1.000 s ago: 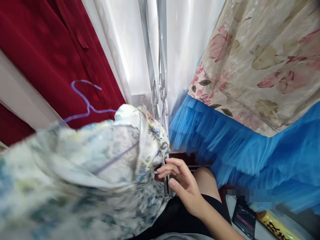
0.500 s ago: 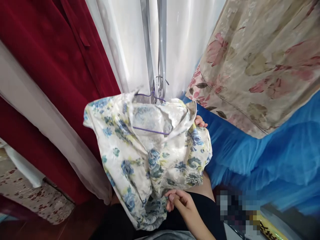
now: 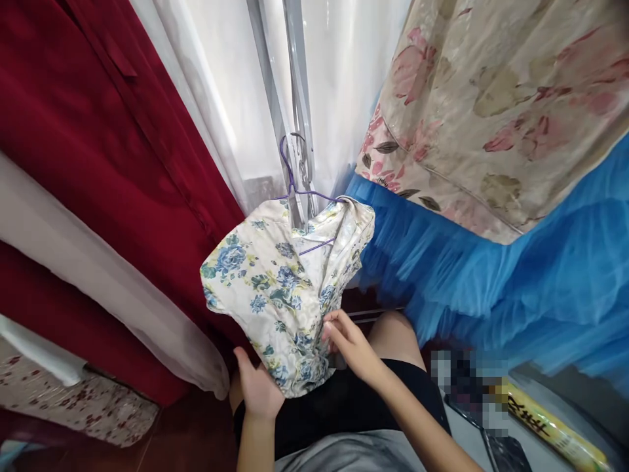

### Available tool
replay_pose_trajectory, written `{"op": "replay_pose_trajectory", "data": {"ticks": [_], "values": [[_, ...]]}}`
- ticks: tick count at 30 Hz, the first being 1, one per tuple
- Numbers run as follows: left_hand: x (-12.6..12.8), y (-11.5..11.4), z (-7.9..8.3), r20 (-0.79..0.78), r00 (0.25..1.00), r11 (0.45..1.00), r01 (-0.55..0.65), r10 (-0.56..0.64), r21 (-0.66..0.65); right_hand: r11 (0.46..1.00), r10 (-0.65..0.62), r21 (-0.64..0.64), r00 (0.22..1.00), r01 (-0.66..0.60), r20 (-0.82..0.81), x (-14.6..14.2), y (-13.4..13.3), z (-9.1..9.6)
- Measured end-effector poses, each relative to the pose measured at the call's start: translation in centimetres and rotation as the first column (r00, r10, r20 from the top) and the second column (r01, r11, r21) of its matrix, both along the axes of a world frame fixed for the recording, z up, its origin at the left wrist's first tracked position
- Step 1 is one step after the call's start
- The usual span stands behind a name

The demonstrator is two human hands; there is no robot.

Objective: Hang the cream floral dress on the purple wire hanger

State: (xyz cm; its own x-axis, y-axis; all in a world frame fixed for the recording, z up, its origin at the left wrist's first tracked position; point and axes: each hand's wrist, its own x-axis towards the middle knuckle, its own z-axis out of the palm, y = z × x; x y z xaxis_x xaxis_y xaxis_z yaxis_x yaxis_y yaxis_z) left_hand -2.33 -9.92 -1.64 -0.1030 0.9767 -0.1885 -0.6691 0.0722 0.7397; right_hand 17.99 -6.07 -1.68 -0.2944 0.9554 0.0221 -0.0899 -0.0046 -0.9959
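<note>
A white blouse (image 3: pixel 275 282) with blue and green flowers hangs by its shoulders on a thin purple wire hanger (image 3: pixel 291 185). My right hand (image 3: pixel 348 342) has its fingers closed on the blouse's front edge, low on the right side. At the lower left edge of the cloth is my left hand (image 3: pixel 262 391), open, thumb stretched out; its other fingers are hidden behind the blouse. Through the neckline the hanger's lower bar shows. The hanger's hook is up by several grey straps (image 3: pixel 296 98).
Dark red cloth (image 3: pixel 122 164) and white drapes (image 3: pixel 216 78) hang at left and behind. On the right are a floral beige fabric (image 3: pixel 491 118) and blue tulle (image 3: pixel 481 282). A phone (image 3: pixel 506 452) and a yellow packet (image 3: pixel 555 429) lie at lower right.
The blouse has turned and drawn in, and now hangs straighter on the hanger. My left hand has come into view at lower left. My right hand has moved up along the front.
</note>
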Motion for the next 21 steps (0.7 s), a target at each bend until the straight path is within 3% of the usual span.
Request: {"op": "replay_pose_trajectory", "data": {"ticks": [3, 5, 9, 11, 12, 13, 15, 16, 17, 18, 19, 20, 21], "values": [[-1.1, -1.0, -0.1, -0.133, 0.989, 0.993, -0.077, 0.064, -0.093, 0.993, 0.015, 0.116, 0.989, -0.032, 0.147, -0.5, 2.4, 1.6], [-1.1, -0.8, 0.5, -0.279, 0.959, 0.985, -0.089, 0.044, -0.148, 0.982, 0.072, 0.159, 0.979, -0.103, 0.188, -1.0, 3.5, 2.7], [-0.4, 0.4, 1.5, -0.381, 0.924, 0.978, -0.115, 0.041, -0.173, 0.982, 0.154, 0.102, 0.988, -0.156, 0.028, -1.4, 4.3, 3.3], [-0.3, 0.9, 1.0, -0.379, 0.916, 0.967, -0.205, 0.135, -0.151, 0.996, 0.078, 0.038, 0.996, -0.077, -0.043, -0.8, 4.1, 2.8], [-0.3, 1.1, 0.5, -0.389, 0.89, 0.949, -0.298, 0.237, -0.103, 1.0, 0.02, 0.004, 0.998, -0.019, -0.065, -0.4, 3.9, 2.4], [-0.3, 1.2, 0.0, -0.404, 0.83, 0.903, -0.429, 0.385, -0.021, 0.999, -0.036, -0.027, 0.996, 0.034, -0.081, 0.0, 3.5, 2.1], [0.1, 1.5, -1.0, -0.412, 0.597, 0.711, -0.668, 0.689, 0.222, 0.993, -0.101, -0.066, 0.99, 0.095, -0.1, 0.5, 2.6, 1.7], [0.6, 1.6, -1.5, -0.405, 0.488, 0.623, -0.702, 0.773, 0.345, 0.992, -0.107, -0.079, 0.989, 0.1, -0.098, 0.6, 2.1, 1.7], [1.3, 1.8, -1.7, -0.423, 0.438, 0.603, -0.663, 0.793, 0.443, 0.991, -0.106, -0.091, 0.99, 0.097, -0.092, 0.5, 1.6, 1.7], [2.2, 1.9, -1.9, -0.483, 0.454, 0.661, -0.558, 0.749, 0.502, 0.991, -0.096, -0.1, 0.992, 0.088, -0.086, 0.2, 1.1, 1.8], [3.3, 2.1, -1.9, -0.572, 0.506, 0.763, -0.398, 0.646, 0.509, 0.992, -0.079, -0.105, 0.994, 0.071, -0.075, -0.1, 0.7, 2.0], [4.4, 2.3, -1.9, -0.653, 0.55, 0.847, -0.237, 0.521, 0.476, 0.993, -0.06, -0.101, 0.996, 0.054, -0.061, -0.5, 0.3, 2.3], [5.4, 2.5, -1.8, -0.704, 0.576, 0.895, -0.118, 0.415, 0.431, 0.995, -0.042, -0.089, 0.998, 0.038, -0.044, -0.9, 0.0, 2.6]]}}
